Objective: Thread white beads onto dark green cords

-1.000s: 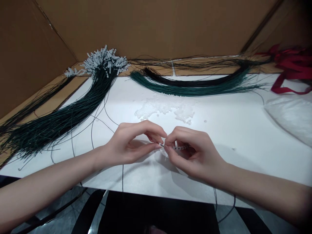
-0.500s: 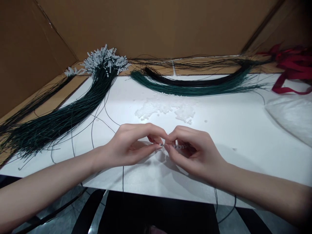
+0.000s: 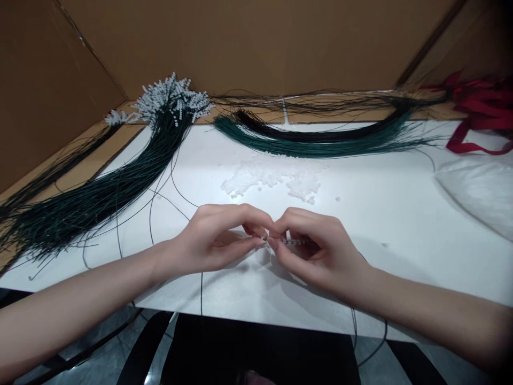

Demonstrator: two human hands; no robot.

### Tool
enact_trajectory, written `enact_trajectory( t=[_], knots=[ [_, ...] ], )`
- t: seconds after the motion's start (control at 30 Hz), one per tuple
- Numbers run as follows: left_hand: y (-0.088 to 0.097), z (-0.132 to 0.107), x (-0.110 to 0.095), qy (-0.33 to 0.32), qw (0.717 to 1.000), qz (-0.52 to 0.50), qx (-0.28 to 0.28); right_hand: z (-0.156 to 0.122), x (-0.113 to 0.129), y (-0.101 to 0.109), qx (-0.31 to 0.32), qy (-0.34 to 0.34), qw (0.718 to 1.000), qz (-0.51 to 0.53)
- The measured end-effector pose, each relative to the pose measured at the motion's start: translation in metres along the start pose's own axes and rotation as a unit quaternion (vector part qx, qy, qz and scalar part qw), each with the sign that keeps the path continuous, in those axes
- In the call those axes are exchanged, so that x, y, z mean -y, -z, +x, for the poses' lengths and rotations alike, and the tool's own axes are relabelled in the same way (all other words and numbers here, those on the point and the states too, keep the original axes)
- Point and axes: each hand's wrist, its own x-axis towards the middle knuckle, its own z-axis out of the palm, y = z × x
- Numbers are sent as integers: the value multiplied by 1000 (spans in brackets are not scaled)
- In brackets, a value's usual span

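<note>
Both hands meet over the front middle of the white table (image 3: 401, 224). My left hand (image 3: 218, 240) pinches a small white bead at its fingertips. My right hand (image 3: 316, 248) pinches the end of a thin dark cord (image 3: 201, 294) with several white beads (image 3: 294, 242) threaded on it inside the palm. The fingertips of both hands touch at the cord's tip. The cord hangs down over the table's front edge. A loose pile of white beads (image 3: 272, 176) lies just beyond the hands.
A thick bundle of dark green cords with beaded ends (image 3: 120, 182) fans across the left. Another bundle of plain green and black cords (image 3: 320, 141) curves along the back. Red ribbon (image 3: 476, 115) lies far right, a clear plastic bag (image 3: 481, 195) at right. Cardboard walls enclose the table.
The hands have drawn very slightly closer together at the fingertips; otherwise nothing has visibly moved.
</note>
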Motion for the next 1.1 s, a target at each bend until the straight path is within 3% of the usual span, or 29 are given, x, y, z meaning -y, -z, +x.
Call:
enact_trajectory(
  t=[0.47, 0.83, 1.1],
  knots=[
    [-1, -1, 0, 8, 1000, 1, -19, 1, 4, 0, -7, -25, 1000, 13],
    [-1, 0, -1, 17, 999, -3, -28, -1, -1, 1, 25, -6, 1000, 18],
    [-2, 2, -1, 16, 999, 12, -47, 1, 1, 0, -10, -29, 999, 11]
  ],
)
